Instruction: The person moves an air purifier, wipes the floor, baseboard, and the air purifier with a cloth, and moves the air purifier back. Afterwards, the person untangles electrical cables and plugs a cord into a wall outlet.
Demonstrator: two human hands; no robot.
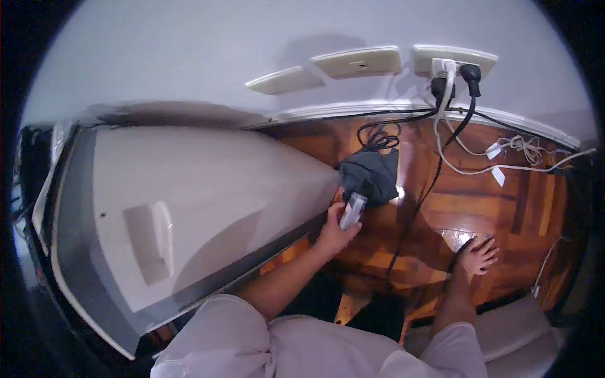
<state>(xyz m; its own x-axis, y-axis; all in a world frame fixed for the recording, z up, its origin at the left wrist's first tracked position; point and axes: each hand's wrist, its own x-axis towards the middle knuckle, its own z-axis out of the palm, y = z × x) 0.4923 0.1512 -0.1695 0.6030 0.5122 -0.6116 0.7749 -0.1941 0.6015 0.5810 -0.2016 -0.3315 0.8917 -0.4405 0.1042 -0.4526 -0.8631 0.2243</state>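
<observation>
My left hand (337, 230) is wrapped round a small silver-grey cylinder (353, 211) with a pale end, held tilted; its exact kind I cannot make out. Just beyond it a crumpled dark grey cloth (372, 175) lies on the wooden floor (463, 195), beside the tapered end of a large beige casing (214, 170). Off to the right, my right hand (477, 257) rests on the floor with its fingers spread, holding nothing, next to a shiny reflection on the boards.
A wall outlet (455, 62) holds white and black plugs. A black cord (435, 179) crosses the floor between my hands, and white cables (466, 169) lie at the right. A coiled black cable (380, 135) sits behind the cloth. A light cushioned surface (504, 327) is at lower right.
</observation>
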